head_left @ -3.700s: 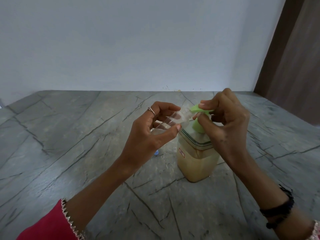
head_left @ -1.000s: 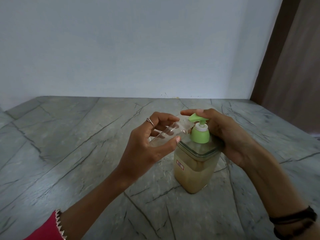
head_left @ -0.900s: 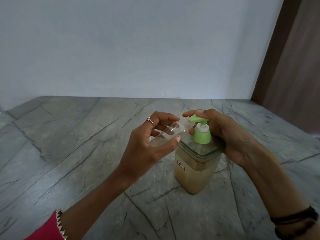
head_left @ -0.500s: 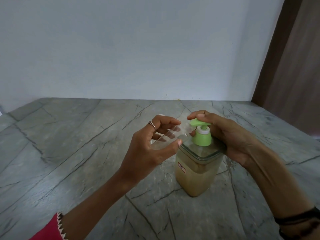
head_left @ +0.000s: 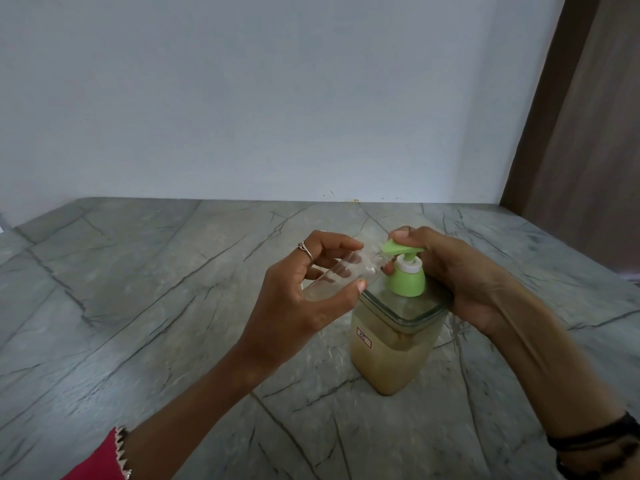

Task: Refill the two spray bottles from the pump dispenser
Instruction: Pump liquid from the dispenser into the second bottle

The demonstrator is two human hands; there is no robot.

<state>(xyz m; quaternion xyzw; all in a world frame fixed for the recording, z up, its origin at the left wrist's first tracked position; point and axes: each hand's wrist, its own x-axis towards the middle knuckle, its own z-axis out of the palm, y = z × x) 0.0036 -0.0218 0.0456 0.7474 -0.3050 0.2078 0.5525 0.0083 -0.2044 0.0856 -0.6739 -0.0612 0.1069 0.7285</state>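
I see the clear spray bottle [head_left: 337, 273], tilted, mouth just under the pump dispenser [head_left: 398, 327] spout, my left hand [head_left: 298, 299] curled round its barrel. It looks light, slippery, thin-walled; mid-barrel suits it. My right hand [head_left: 450, 271] grasps the green pump head [head_left: 403, 249].

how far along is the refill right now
Done: nothing clearly finished. In hand: left hand holds a clear, near-empty spray bottle tilted at the green pump, right hand on top. Left: filling it; a second bottle is not in view.
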